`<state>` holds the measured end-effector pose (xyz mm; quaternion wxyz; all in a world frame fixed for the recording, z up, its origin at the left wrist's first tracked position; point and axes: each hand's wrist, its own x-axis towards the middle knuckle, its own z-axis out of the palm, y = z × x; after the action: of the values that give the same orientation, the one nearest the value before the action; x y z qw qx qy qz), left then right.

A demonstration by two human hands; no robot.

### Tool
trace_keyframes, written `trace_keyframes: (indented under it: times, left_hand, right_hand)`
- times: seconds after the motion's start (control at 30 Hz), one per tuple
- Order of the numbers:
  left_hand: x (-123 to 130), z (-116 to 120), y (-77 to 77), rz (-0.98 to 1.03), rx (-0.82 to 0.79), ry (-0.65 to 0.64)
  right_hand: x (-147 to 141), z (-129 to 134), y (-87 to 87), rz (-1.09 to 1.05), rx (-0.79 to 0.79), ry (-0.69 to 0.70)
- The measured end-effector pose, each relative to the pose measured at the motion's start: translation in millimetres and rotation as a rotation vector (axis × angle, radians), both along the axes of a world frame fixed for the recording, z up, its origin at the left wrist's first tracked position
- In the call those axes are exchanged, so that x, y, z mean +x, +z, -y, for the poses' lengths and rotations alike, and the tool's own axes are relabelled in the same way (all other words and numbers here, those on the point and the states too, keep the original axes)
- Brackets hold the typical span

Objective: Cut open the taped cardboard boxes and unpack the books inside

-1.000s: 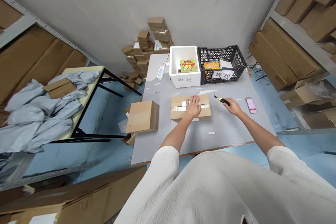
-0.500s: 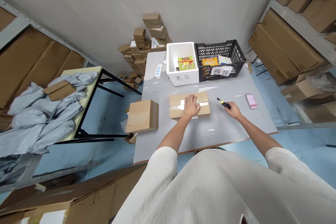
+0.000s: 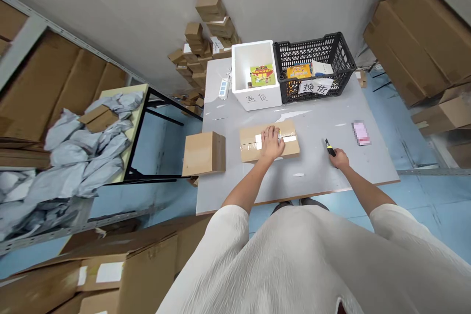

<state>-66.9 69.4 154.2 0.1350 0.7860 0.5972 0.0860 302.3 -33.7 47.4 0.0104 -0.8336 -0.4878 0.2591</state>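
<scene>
A cardboard box (image 3: 250, 153) with a strip of shiny tape across its top lies on the grey table (image 3: 312, 184). My left hand (image 3: 271, 142) rests palm down on top of this box, fingers laid over the tape and a white label. To the right of the box, my right hand (image 3: 339, 159) is wrapped around a black and yellow utility knife (image 3: 330, 148). The knife points away from me, its tip apart from the box. Beyond my right hand lies a pink, blurred item (image 3: 361, 133).
A white foam bin (image 3: 259, 98) and a black crate (image 3: 316, 88), both holding packaged items, stand at the back. Another cardboard box (image 3: 198, 154) sits at the left edge. A power strip (image 3: 223, 88) lies behind. Grey parcels (image 3: 88, 147) cover a side table.
My right hand has moved a little right and back toward me with the knife, which now points more straight ahead. My left hand stays on the box. The view has shifted.
</scene>
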Motion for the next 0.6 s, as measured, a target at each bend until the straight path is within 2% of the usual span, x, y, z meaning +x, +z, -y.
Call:
trace_keyframes:
  times: [0.2,0.37,0.47,0.6]
  left_hand:
    - [2.7,1.6,1.1,0.008,-0.018,0.002]
    - [2.3,-0.5,-0.5,0.028,-0.044,0.001]
    - [-0.7,-1.8,-1.0,0.034,-0.040,-0.014]
    - [-16.1,-0.9,1.9,0.047,-0.028,-0.085]
  right_hand:
    - [-0.8,4.6,-12.2,0.000,-0.025,0.018]
    - [-7.7,5.9,-11.7,0.057,-0.047,0.041]
    - [-18.3,-5.4,-3.5,0.070,0.025,0.076]
    - [-46.2,-43.3,21.6,-0.100,0.219,0.200]
